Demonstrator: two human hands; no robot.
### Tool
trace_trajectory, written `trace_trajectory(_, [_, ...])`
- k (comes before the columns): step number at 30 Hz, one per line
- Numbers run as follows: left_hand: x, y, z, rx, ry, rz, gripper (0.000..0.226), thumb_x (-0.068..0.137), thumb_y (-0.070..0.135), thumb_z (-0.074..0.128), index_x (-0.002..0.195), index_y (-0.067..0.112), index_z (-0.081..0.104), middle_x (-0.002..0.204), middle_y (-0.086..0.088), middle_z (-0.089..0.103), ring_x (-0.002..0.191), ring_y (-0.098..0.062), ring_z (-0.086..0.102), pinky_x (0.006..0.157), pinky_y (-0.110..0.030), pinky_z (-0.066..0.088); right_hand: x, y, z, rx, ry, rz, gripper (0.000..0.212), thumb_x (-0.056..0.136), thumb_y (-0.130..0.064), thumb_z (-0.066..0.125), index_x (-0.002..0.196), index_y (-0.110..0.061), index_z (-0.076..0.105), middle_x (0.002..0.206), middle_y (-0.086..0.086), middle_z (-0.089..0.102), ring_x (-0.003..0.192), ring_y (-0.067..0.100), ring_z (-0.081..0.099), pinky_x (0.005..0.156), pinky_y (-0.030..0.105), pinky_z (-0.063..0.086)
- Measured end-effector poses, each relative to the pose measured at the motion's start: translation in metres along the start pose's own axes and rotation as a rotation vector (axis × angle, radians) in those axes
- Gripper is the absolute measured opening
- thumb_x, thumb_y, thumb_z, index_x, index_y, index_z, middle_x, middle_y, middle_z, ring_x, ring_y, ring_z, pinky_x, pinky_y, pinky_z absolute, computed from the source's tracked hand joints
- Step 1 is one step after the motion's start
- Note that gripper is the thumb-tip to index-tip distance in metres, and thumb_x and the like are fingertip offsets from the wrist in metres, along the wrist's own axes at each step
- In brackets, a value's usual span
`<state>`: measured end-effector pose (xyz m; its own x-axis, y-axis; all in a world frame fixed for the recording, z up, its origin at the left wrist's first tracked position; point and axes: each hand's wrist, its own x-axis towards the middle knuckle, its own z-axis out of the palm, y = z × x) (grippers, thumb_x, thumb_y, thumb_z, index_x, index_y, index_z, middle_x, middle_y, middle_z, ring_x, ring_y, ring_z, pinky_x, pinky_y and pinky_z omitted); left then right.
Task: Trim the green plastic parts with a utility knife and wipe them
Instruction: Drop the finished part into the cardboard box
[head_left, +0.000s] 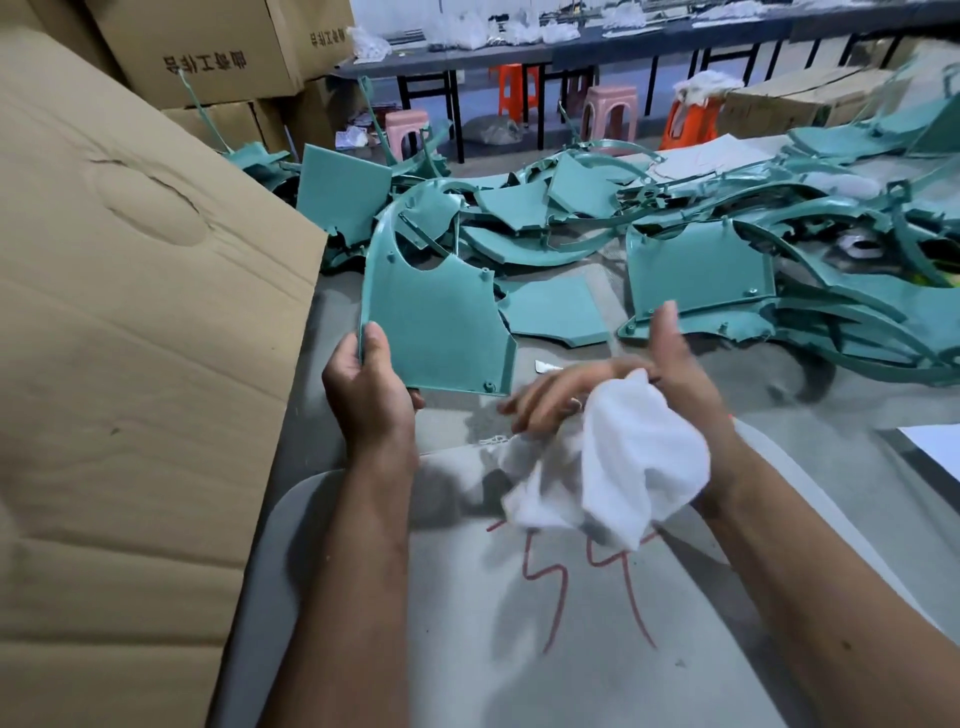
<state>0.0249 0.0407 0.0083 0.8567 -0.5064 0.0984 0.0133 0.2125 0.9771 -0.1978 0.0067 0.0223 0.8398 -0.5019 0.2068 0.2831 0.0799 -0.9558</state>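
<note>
My left hand (370, 387) grips the lower left edge of a flat green plastic panel (436, 317) and holds it upright above the grey table (571, 649). To its right, my right hand (644, 384) holds a crumpled white cloth (623, 467), thumb raised, fingers blurred and close to the panel's bottom right corner. A small pale blade-like piece (545, 367) lies on the table just behind the right hand; I cannot tell if it is the utility knife.
A pile of green plastic parts (701, 249) covers the table's far half. A large cardboard box (130, 338) stands close on the left, with more boxes behind. Stools (608, 117) and a long bench sit at the back. White paper (935, 447) lies at the right edge.
</note>
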Motion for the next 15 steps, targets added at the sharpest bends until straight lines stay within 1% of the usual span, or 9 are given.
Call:
trace_trajectory(2, [-0.001, -0.001, 0.001, 0.038, 0.043, 0.018, 0.032, 0.104, 0.031, 0.050, 0.077, 0.020, 0.062, 0.068, -0.001, 0.061, 0.045, -0.013, 0.047, 0.036, -0.019, 0.034, -0.006, -0.006, -0.013, 0.140, -0.054, -0.044, 0.087, 0.100, -0.067, 0.032, 0.099, 0.009, 0.074, 0.118, 0.034, 0.066, 0.130, 0.049, 0.054, 0.117, 0.051, 0.037])
trace_trajectory(3, [-0.002, -0.001, 0.002, 0.052, 0.058, 0.029, 0.031, 0.104, 0.032, 0.050, 0.077, 0.020, 0.062, 0.069, -0.003, 0.061, 0.046, -0.015, 0.048, 0.036, -0.020, 0.036, -0.009, -0.007, -0.018, 0.148, -0.096, -0.054, 0.069, 0.103, -0.055, 0.042, 0.105, 0.006, 0.074, 0.120, 0.032, 0.068, 0.129, 0.046, 0.057, 0.114, 0.048, 0.042])
trace_trajectory(5, [-0.006, 0.000, 0.005, 0.063, 0.077, 0.047, 0.031, 0.103, 0.034, 0.051, 0.077, 0.021, 0.061, 0.070, -0.006, 0.060, 0.047, -0.019, 0.048, 0.038, -0.023, 0.038, -0.012, -0.005, -0.022, 0.118, -0.149, -0.008, 0.037, 0.099, -0.034, 0.064, 0.111, 0.000, 0.075, 0.112, 0.023, 0.074, 0.113, 0.037, 0.070, 0.102, 0.041, 0.055])
trace_trajectory(6, [-0.008, 0.000, 0.006, 0.071, 0.083, 0.054, 0.030, 0.102, 0.034, 0.052, 0.076, 0.021, 0.060, 0.069, -0.007, 0.060, 0.046, -0.020, 0.048, 0.038, -0.024, 0.038, -0.011, -0.003, -0.021, 0.098, -0.106, 0.011, 0.028, 0.097, -0.028, 0.069, 0.108, -0.003, 0.076, 0.103, 0.020, 0.076, 0.099, 0.033, 0.075, 0.091, 0.037, 0.060])
trace_trajectory(8, [-0.015, 0.001, 0.010, 0.083, 0.089, 0.064, 0.027, 0.100, 0.035, 0.057, 0.076, 0.022, 0.062, 0.069, -0.006, 0.063, 0.044, -0.018, 0.048, 0.038, -0.024, 0.039, -0.003, 0.003, -0.019, 0.004, 0.215, -0.020, 0.018, 0.094, -0.028, 0.071, 0.091, -0.011, 0.078, 0.075, 0.010, 0.073, 0.062, 0.021, 0.070, 0.063, 0.029, 0.058])
trace_trajectory(10, [-0.023, 0.003, 0.016, 0.092, 0.081, 0.056, 0.020, 0.096, 0.031, 0.062, 0.078, 0.022, 0.065, 0.070, -0.004, 0.066, 0.045, -0.018, 0.051, 0.036, -0.023, 0.039, 0.005, 0.008, -0.021, -0.220, 0.623, -0.100, 0.024, 0.095, -0.035, 0.066, 0.081, -0.017, 0.070, 0.063, 0.003, 0.062, 0.047, 0.014, 0.050, 0.049, 0.026, 0.043])
trace_trajectory(11, [-0.029, 0.004, 0.020, 0.105, 0.068, 0.048, 0.017, 0.094, 0.028, 0.064, 0.080, 0.020, 0.066, 0.071, -0.003, 0.067, 0.048, -0.019, 0.053, 0.037, -0.024, 0.040, 0.008, 0.012, -0.023, -0.293, 0.709, -0.108, 0.024, 0.099, -0.036, 0.063, 0.085, -0.017, 0.066, 0.065, 0.001, 0.062, 0.047, 0.013, 0.047, 0.047, 0.026, 0.039])
trace_trajectory(13, [-0.042, 0.007, 0.036, 0.134, 0.034, 0.040, 0.015, 0.094, 0.023, 0.065, 0.082, 0.014, 0.066, 0.074, -0.004, 0.068, 0.057, -0.024, 0.059, 0.046, -0.030, 0.048, 0.011, 0.018, -0.022, -0.321, 0.726, -0.106, 0.013, 0.104, -0.030, 0.062, 0.101, -0.018, 0.065, 0.069, -0.002, 0.063, 0.048, 0.015, 0.050, 0.044, 0.027, 0.040])
trace_trajectory(15, [-0.056, 0.019, 0.056, 0.152, -0.013, 0.033, 0.013, 0.094, 0.022, 0.064, 0.087, 0.011, 0.067, 0.082, -0.006, 0.072, 0.072, -0.029, 0.068, 0.065, -0.043, 0.059, 0.011, 0.019, -0.021, -0.343, 0.762, -0.154, 0.008, 0.103, -0.021, 0.065, 0.110, -0.024, 0.064, 0.067, -0.003, 0.054, 0.048, 0.018, 0.050, 0.045, 0.029, 0.042])
